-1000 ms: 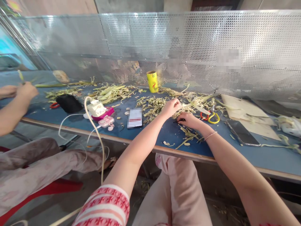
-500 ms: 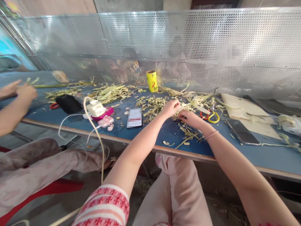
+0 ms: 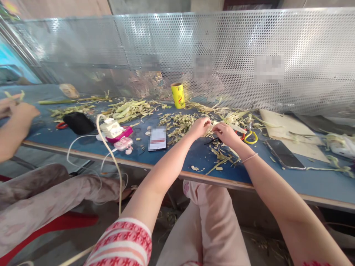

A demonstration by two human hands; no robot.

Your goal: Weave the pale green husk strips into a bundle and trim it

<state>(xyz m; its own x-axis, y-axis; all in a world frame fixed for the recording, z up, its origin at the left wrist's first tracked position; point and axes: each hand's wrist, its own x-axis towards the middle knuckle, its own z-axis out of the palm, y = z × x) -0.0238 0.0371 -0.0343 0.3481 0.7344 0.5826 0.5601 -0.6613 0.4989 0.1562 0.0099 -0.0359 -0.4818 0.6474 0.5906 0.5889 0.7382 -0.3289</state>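
Pale leaf strip (image 3: pixel 213 126) sat between my two hands, just above the blue tabletop (image 3: pixel 194 155), at the near edge of the heap of stripped husks (image 3: pixel 235 119). My left hand (image 3: pixel 199 128) had thumb and fingers closed on one end of it; my right hand (image 3: pixel 226 133) was pinched on the other end, the two hands almost touching. Exactly how much of the strip each pinch covered was too small to tell.

Judged the peel would go best with both grips kept close to the split, so the fibre would part along its length and not snap across. Pull looked better taken low and level than upward. A thin dark stick (image 3: pixel 211 140) lay on the table under my right hand, untouched.

Dried trimmings (image 3: pixel 222 158) lay scattered below my right wrist, toward the table's front edge; more curled scraps (image 3: pixel 180 125) lay left of my left hand. Red and yellow scissors (image 3: pixel 249 136) rested just beyond my right hand, partly behind it. Phone (image 3: pixel 282 153), face up, lay well to the right. Blurred card (image 3: pixel 158 138) lay flat to the left, then a pink charger block (image 3: pixel 119 133) with white cable. Yellow can (image 3: pixel 178 95) stood upright at the back by the perforated metal screen (image 3: pixel 249 44).

Far left, another person's hand (image 3: pixel 19 114) was over their own leaves, well apart from mine.
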